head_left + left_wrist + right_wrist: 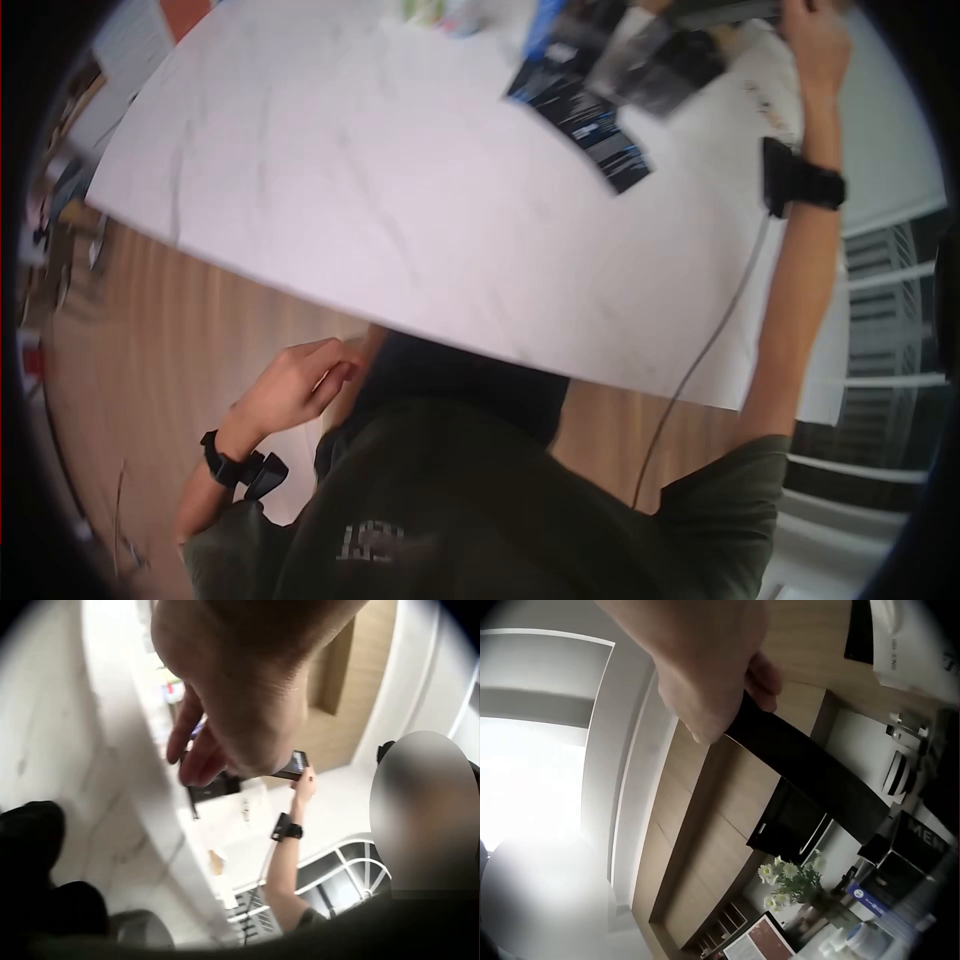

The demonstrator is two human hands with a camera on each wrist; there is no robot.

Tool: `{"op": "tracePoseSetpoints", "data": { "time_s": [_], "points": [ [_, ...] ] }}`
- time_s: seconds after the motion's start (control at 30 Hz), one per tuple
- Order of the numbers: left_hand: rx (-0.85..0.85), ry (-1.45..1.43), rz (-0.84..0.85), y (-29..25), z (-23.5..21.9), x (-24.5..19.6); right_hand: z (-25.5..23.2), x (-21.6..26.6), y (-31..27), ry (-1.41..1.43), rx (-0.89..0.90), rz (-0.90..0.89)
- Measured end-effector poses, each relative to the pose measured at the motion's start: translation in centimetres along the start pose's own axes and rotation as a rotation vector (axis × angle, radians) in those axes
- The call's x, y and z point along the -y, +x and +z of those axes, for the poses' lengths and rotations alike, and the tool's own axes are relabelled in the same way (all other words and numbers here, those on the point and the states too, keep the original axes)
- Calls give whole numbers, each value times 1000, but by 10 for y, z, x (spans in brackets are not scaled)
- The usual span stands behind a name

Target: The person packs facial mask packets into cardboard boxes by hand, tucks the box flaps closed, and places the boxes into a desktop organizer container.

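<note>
Above the right side of the white marbled table [300, 150], the right hand [818, 48] pinches a long, flat black panel [802, 765], likely light, stiff, best held at one end; the left hand [300, 385] curls loosely.

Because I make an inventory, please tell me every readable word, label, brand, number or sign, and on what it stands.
"MEN": on the black box.
Too blurred or small to read: prints on the shirt, white packaging, dark panel, blue label and held black item.

Smooth tabletop [300, 180], matt-looking held object [802, 766]
</note>
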State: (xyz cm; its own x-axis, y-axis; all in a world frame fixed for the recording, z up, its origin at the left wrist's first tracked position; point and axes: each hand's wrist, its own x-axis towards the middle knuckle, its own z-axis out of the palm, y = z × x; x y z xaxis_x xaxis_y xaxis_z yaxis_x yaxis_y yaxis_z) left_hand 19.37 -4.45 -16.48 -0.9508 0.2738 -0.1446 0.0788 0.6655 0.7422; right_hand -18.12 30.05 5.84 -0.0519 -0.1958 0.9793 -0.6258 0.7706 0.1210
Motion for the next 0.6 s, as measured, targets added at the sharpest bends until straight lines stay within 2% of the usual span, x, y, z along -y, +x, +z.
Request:
{"op": "tracePoseSetpoints", "data": {
  "time_s": [0.03,0.07,0.1,0.13,0.17,0.2,0.23,0.27,0.33,0.37,0.4,0.43,0.47,0.5,0.53,0.6],
  "points": [
    [6,-12,-76,-25,10,15,7,-2,-4,-1,92,-47],
    [128,86,-196,-48,21,28,16,-4,-6,4,172,-107],
    [249,177,-306,-70,32,41,26,-3,-7,-6,206,-49],
    [252,158,-357,-95,44,49,34,-4,-11,-28,249,4],
    [379,192,-492,-110,60,63,50,-27,-20,-2,254,6],
    [500,224,-620,-124,77,72,69,-57,-24,-246,213,-100],
    [442,160,-640,-137,96,83,79,-73,-25,-505,165,-204],
    [379,101,-655,-147,113,90,80,-66,-25,-503,152,-205],
    [302,123,-667,-154,128,92,74,-41,-30,-297,397,316],
    [244,87,-636,-155,131,96,70,-33,-31,-328,438,347],
    [192,51,-596,-159,131,96,65,-21,-27,-412,477,298],
    [241,-21,-649,-156,130,101,57,8,-34,-173,243,62],
    [253,-14,-616,-148,123,101,63,4,-38,-198,260,27],
    [333,-123,-684,-142,114,98,58,16,-41,-267,379,138],
    [409,-231,-757,-139,108,99,59,23,-44,-268,364,108],
    [409,-321,-787,-143,107,115,61,28,-48,-270,431,127]
  ]
}}
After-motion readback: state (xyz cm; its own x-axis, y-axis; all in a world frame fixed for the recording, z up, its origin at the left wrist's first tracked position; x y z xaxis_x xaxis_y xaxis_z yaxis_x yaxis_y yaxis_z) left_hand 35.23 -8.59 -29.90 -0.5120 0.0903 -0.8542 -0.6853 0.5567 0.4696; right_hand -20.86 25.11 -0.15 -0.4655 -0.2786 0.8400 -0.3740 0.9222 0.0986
